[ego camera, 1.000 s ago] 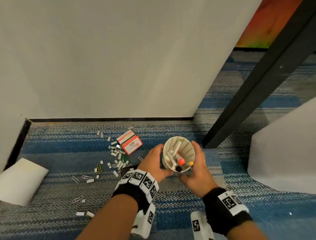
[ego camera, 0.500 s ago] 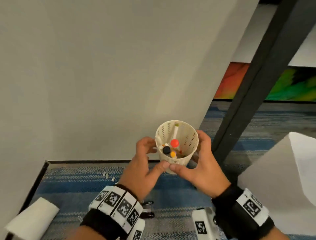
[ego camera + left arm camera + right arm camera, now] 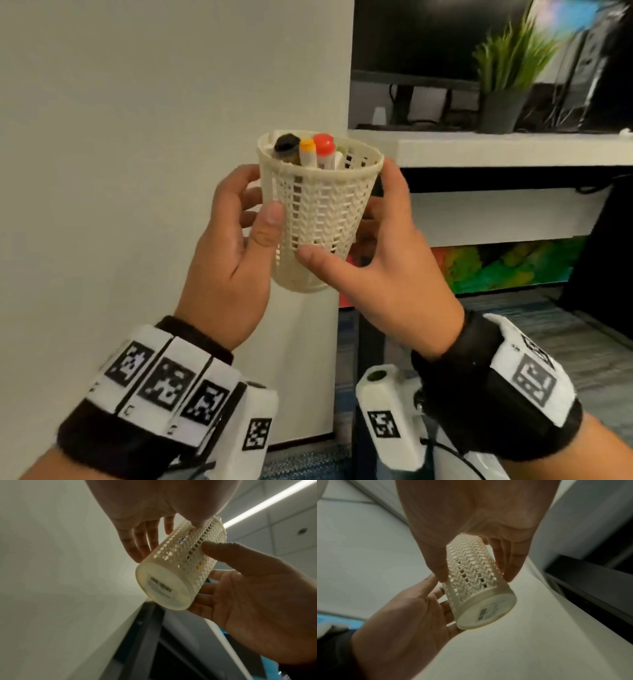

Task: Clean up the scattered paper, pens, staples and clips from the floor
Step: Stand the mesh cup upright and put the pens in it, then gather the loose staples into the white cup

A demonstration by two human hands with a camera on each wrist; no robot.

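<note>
Pens (image 3: 317,150) with round caps fill a tapered lattice-plastic cup (image 3: 317,219) clasped by left hand (image 3: 229,267) and right hand (image 3: 387,270).

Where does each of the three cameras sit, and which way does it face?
Head: on the head, facing forward at the cup of pens, desk behind; shows left hand, right hand, both wristbands.
Left wrist: under the left hand, facing up at the cup's base and the ceiling; right hand shows.
Right wrist: under the right hand, facing up at the base; left hand shows.
All share the cup and both hands.
</note>
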